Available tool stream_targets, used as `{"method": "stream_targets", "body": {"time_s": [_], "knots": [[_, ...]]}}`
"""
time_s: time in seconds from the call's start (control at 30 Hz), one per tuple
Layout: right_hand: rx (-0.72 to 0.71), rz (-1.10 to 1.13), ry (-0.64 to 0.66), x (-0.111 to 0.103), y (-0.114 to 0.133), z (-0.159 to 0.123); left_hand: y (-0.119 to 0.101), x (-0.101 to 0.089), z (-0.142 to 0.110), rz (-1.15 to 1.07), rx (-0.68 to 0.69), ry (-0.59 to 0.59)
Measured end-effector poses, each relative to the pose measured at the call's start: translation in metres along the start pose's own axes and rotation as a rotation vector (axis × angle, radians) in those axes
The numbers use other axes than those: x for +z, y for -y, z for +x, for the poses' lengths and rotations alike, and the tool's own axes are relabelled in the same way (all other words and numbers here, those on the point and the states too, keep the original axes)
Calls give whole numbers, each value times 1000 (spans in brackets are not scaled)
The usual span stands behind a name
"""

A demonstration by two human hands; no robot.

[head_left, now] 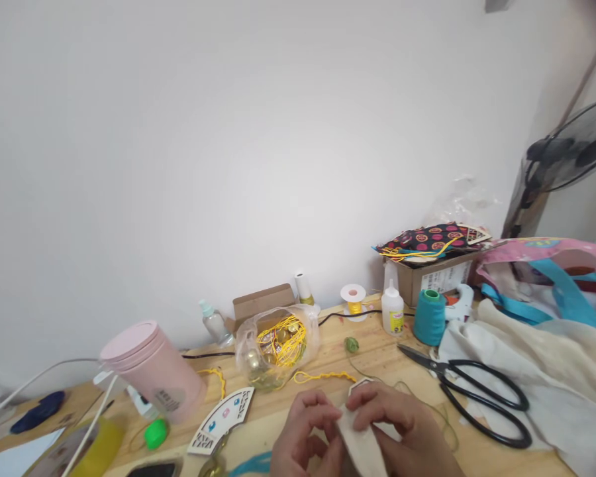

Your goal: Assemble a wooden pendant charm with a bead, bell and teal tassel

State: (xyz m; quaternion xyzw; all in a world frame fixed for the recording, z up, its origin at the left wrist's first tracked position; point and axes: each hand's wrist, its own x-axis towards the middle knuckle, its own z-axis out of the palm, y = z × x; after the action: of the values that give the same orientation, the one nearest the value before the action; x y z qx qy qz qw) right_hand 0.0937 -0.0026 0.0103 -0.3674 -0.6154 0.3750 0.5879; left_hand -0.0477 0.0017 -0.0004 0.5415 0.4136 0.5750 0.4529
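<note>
My left hand (302, 430) and my right hand (390, 417) meet at the bottom centre of the view, both pinching a cream fabric piece (362, 440). Its lower end runs out of the frame. A thin olive thread (440, 424) curves across the table to the right of my right hand. Just above my hands lies a length of yellow cord (322, 377), with a small green ball (351, 344) beyond it. Black-handled scissors (479, 401) rest open to the right of my right hand.
A plastic bag (273, 348) holds yellow cord and gold beads. Nearby stand a pink tumbler (153, 371), a glue bottle (392, 308) and a teal thread cone (430, 318). A white cloth (526, 371) covers the right side, and a wall backs the wooden table (328, 404).
</note>
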Motion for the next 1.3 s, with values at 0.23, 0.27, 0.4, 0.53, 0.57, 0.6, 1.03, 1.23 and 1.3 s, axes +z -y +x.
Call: {"method": "stream_targets", "body": {"time_s": [0.23, 0.27, 0.4, 0.53, 0.57, 0.6, 1.03, 1.23, 1.3], "knots": [[-29, 87, 22, 1, -2, 1, 3, -9, 2, 194, 185, -79], [-23, 127, 35, 1, -2, 1, 3, -10, 2, 173, 189, -69], [5, 365, 161, 2, 2, 2, 0, -8, 1, -49, 51, 54], [128, 574, 223, 0, 8, 3, -9, 2, -2, 22, -93, 174], [176, 594, 201, -1, 9, 3, -10, 3, -2, 67, -109, 196], [230, 603, 162, -2, 9, 4, -11, 3, -2, 108, -131, 202], [494, 642, 23, -2, -3, 8, -19, 1, -2, 5, -456, 96], [446, 584, 40, -2, -6, 7, -15, -1, -2, -140, -557, 86], [461, 558, 44, -1, -8, 6, -13, -1, 0, -162, -530, 152]]}}
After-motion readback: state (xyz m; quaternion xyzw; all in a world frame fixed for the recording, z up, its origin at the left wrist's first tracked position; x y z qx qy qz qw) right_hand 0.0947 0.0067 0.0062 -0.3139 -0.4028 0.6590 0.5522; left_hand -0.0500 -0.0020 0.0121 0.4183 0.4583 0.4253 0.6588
